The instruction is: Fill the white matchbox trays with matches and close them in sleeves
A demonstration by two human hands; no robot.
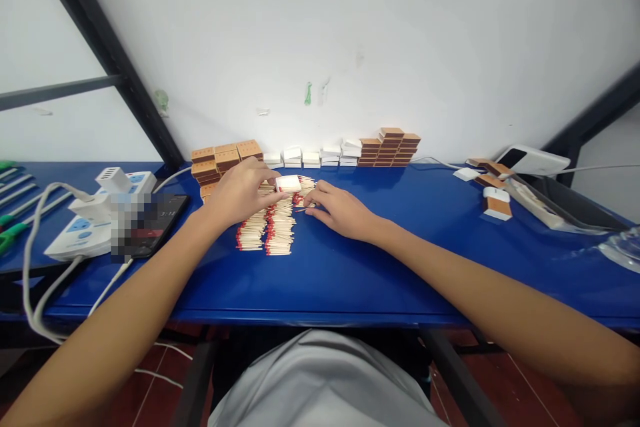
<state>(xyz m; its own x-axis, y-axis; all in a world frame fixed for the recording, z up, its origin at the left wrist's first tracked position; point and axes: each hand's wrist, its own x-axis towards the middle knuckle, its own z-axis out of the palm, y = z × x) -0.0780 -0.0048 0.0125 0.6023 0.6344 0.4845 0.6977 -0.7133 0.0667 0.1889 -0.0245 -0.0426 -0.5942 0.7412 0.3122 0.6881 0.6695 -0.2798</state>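
My left hand pinches a small white matchbox tray between thumb and fingers, above the loose matches. My right hand is just right of it, thumb and fingers closed on a thin matchstick. Below the left hand lie rows of red-tipped matches, one pile beside another pile. A further heap of matches shows behind the tray, partly hidden by it and by my right fingers.
Brown matchboxes are stacked back left, white trays along the wall, more matchboxes right of them. A power strip, cables and a phone lie left. Far right are a white device and loose matchbox pieces.
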